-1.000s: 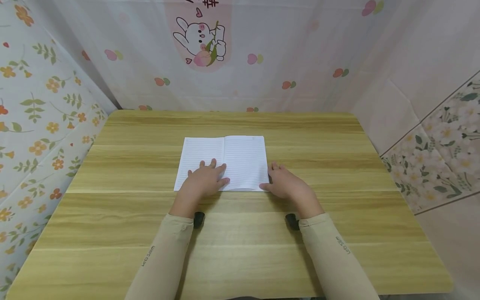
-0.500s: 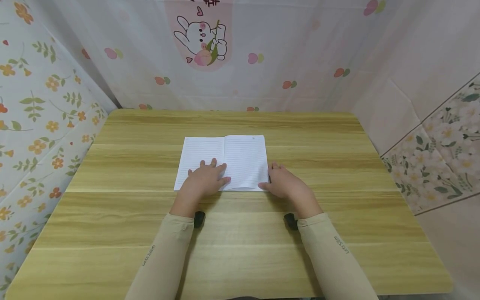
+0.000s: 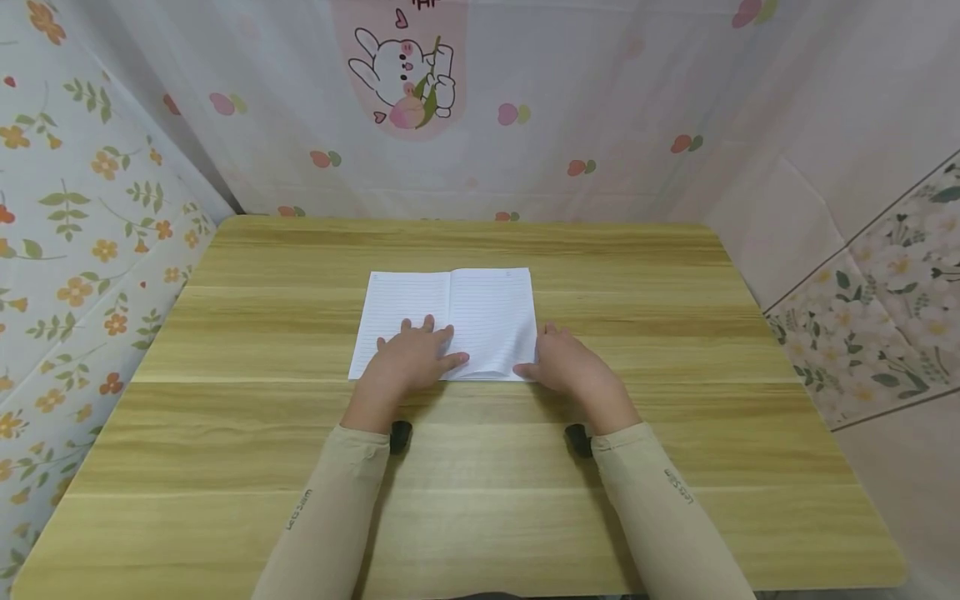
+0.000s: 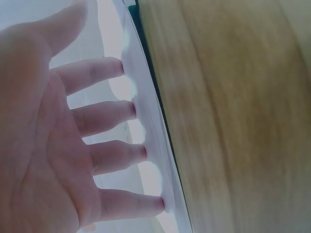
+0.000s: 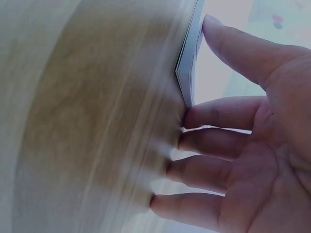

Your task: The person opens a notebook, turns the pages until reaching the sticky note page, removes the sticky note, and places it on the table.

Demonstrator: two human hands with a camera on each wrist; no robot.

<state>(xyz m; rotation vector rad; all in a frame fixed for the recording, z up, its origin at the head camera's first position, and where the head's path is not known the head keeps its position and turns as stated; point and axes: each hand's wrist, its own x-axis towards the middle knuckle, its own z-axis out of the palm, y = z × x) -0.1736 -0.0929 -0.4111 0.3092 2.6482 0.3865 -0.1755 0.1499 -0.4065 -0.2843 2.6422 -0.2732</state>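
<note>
An open lined notebook [image 3: 491,308] lies on the wooden table, both blank pages facing up. My left hand [image 3: 408,358] rests palm down on its left page, fingers spread, thumb reaching across the fold. In the left wrist view the fingertips [image 4: 129,109] press on the paper. At the lower right corner is my right hand [image 3: 566,360], its thumb on the right page. The right wrist view shows the thumb [image 5: 228,41] touching the page surface, while the straight fingers [image 5: 199,172] stand on the table beside the notebook edge [image 5: 187,73]. The right page bulges slightly near its bottom edge.
The table [image 3: 480,483] extends around the notebook on all sides. A printed curtain [image 3: 585,100] hangs behind it, and a floral cloth [image 3: 90,275] hangs at the left. Small black wrist-worn devices [image 3: 579,440] sit beneath both wrists.
My right thumb has slid slightly left over the page, and the bulge near its bottom edge has grown. The left thumb has stretched a little to the right.
</note>
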